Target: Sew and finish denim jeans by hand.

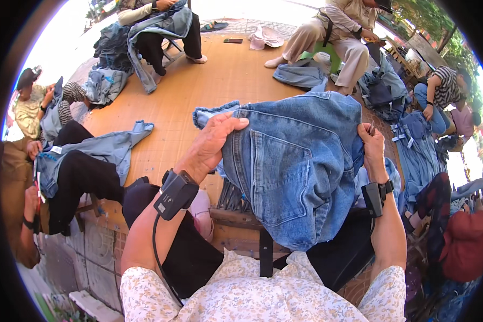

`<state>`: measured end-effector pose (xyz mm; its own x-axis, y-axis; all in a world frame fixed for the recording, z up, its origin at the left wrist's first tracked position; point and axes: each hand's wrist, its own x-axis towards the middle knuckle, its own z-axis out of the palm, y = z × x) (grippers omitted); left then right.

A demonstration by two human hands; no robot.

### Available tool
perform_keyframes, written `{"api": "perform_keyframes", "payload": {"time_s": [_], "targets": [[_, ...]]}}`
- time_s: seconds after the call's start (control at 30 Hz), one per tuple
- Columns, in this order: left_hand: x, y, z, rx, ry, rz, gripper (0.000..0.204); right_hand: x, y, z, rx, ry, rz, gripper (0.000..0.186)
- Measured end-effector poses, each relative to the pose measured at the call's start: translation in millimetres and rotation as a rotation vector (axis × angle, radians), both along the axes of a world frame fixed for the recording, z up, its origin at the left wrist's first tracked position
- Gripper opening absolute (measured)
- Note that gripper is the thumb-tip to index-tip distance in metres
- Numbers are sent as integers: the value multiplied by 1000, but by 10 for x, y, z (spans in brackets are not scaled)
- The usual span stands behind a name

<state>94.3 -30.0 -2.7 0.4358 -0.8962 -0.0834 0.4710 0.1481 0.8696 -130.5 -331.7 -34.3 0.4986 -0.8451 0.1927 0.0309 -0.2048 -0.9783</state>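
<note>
I see the faded blue denim garment [330, 134] above the lap [190, 268], creased, with a stitched pocket [279, 182]. Its frayed end [216, 109] points left, the body hangs down; too bunched for telling the long axis. The half-curled left hand [210, 140] pinches one side; the right hand [374, 144], nearly closed, grips the other.

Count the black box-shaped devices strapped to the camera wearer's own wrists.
2. One is the left wrist device, below the left hand; the other is the right wrist device, below the right hand. Both hands hold the blue denim jeans. None seems hidden.
</note>
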Motion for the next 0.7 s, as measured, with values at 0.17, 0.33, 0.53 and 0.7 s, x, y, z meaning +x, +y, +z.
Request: {"api": "perform_keyframes", "payload": {"time_s": [0.17,0.33,0.53,0.7], "targets": [[291,-194,-236,29,47,123,5,179,-120,-156,-183,319,-21,19],[424,-229,-550,75,223,253,12,213,173,156,-379,235,-65,14],[359,-135,-553,99,248,246,18,51,729,440,-321,138,137,13],[300,-138,-512,100,277,239,19,90,961,531,-354,291,313,16]]}}
